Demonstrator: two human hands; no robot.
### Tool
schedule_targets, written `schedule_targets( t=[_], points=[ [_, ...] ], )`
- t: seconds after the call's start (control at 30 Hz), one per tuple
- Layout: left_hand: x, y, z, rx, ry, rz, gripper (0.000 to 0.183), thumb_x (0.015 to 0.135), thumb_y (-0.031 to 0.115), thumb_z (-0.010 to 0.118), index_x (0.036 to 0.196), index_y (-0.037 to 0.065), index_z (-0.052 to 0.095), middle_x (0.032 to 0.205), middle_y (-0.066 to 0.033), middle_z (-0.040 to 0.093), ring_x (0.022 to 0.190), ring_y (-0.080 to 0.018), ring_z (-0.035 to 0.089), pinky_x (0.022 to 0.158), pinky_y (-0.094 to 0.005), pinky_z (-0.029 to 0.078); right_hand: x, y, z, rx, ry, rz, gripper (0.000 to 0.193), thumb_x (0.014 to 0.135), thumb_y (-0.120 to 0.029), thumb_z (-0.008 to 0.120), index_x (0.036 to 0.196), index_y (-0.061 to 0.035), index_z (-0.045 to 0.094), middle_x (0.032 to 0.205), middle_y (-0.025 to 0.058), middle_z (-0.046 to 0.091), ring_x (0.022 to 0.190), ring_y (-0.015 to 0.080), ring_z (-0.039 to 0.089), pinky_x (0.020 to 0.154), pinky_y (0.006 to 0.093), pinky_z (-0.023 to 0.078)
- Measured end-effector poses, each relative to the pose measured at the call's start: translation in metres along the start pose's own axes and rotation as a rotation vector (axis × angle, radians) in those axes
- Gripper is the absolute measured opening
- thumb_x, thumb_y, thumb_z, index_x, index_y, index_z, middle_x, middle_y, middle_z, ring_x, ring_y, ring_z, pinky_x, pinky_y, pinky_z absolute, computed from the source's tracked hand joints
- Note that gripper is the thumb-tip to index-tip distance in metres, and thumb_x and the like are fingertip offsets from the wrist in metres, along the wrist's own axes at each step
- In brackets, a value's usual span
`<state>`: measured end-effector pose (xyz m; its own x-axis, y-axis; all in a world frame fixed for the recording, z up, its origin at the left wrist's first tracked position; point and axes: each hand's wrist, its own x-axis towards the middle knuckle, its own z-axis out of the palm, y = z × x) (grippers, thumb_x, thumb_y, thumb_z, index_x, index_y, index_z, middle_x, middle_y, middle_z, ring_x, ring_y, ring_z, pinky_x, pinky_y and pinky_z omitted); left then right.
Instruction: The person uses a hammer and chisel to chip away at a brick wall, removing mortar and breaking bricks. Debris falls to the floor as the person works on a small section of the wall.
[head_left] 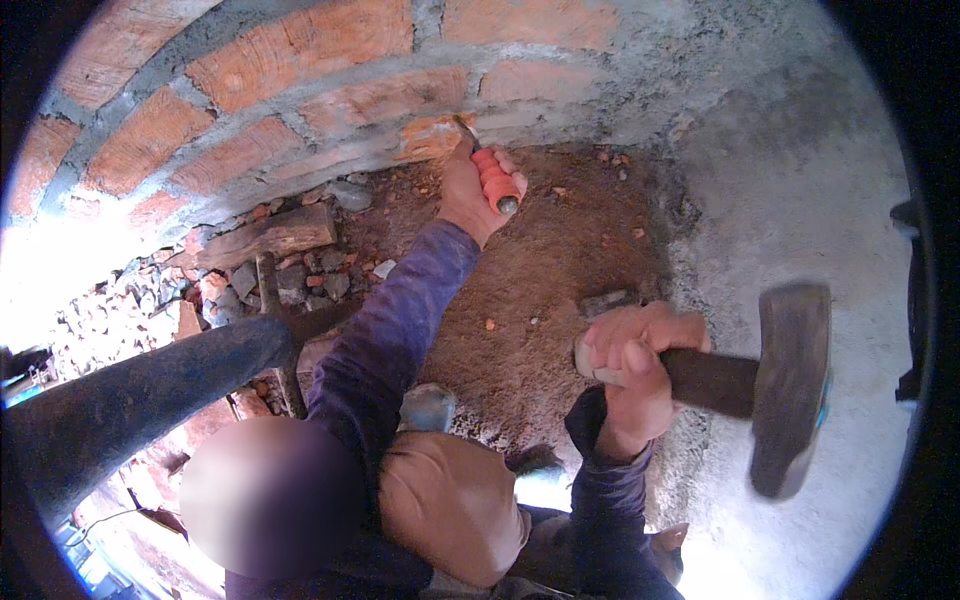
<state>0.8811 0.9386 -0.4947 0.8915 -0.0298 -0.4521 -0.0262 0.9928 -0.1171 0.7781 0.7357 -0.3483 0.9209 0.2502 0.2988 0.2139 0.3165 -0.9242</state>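
My left hand (462,197) is wrapped round the ribbed orange-red grip of a chisel (492,178). The chisel's metal tip meets the foot of a brick wall (300,60), at a freshly chipped bright orange patch of brick (432,138). Lower right, my right hand (640,370) grips the handle of a hammer (790,390), near the pale end of it. The heavy, dark hammer head points away to the right, apart from the chisel and slightly blurred. Both forearms wear dark purple sleeves, and a bent knee (450,500) in tan cloth shows between them.
Brown soil (550,240) lies between the brick wall and a grey plastered wall (830,210) on the right. Broken brick and stone rubble (120,310) covers the left, with a wooden piece (275,237) on it. A thick dark beam (150,400) juts in from the left edge.
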Motion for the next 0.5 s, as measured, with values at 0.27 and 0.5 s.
schedule_targets(
  t=[0.27, 0.5],
  points=[
    [0.007, -0.007, -0.002, 0.143, -0.013, 0.113, 0.043, 0.094, 0.047, 0.04, 0.078, 0.009, 0.052, 0.061, -0.005, 0.053, 0.053, -0.0225, 0.051, 0.064, -0.042, 0.047, -0.019, 0.098, -0.006, -0.722, -0.261, 0.842, 0.015, 0.079, -0.009, 0.064, 0.092, -0.0036, 0.061, 0.081, 0.0076, 0.06, 0.068, 0.0165, 0.056, 0.06, 0.0312, 0.045],
    [0.008, -0.003, -0.001, -0.026, -0.021, 0.04, 0.043, 0.091, 0.049, 0.043, 0.074, 0.009, 0.048, 0.058, -0.0043, 0.049, 0.05, -0.023, 0.048, 0.066, -0.0435, 0.046, -0.014, 0.009, 0.002, -0.2, 0.014, 0.108, 0.006, 0.078, -0.007, 0.059, 0.079, -0.0054, 0.053, 0.062, 0.0057, 0.052, 0.053, 0.0136, 0.048, 0.048, 0.029, 0.04]
  ],
)
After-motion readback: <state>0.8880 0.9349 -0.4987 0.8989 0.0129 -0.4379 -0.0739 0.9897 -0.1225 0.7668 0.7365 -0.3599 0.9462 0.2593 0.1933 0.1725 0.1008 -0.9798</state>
